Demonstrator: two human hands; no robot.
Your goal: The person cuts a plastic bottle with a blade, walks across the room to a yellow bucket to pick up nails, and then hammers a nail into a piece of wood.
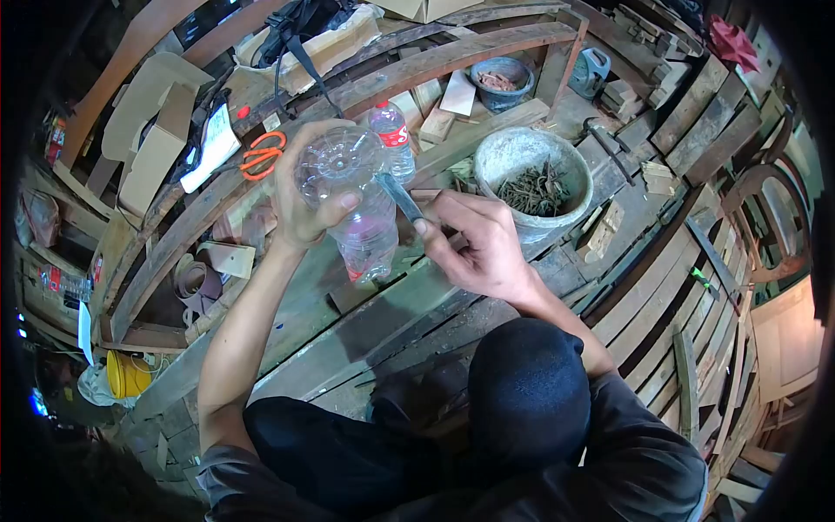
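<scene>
The clear plastic bottle [365,230] is observed near the centre of the view, a little toward eleven o'clock, tilted so that its round base is presented to the camera. Its wall is creased toward the far end, where a reddish tint is noted.

The bottle is gripped by the left hand [297,196], whose fingers are curled part-way round it, the thumb laid across the side. A flat metal blade [402,200] is pinched between the thumb and bent fingers of the right hand [480,246], its tip at the bottle's edge near the base; whether the plastic is pierced cannot be told.

Taking the bottle as the dial's centre, orange-handled scissors [263,157] are found at ten o'clock, just beside the left hand. A red-capped bottle [394,146] is seen upright at one o'clock. A smaller bucket [501,101] is noted at two o'clock; at three, a pale bucket [520,146] is part-filled with dry brown matter [537,190].
</scene>
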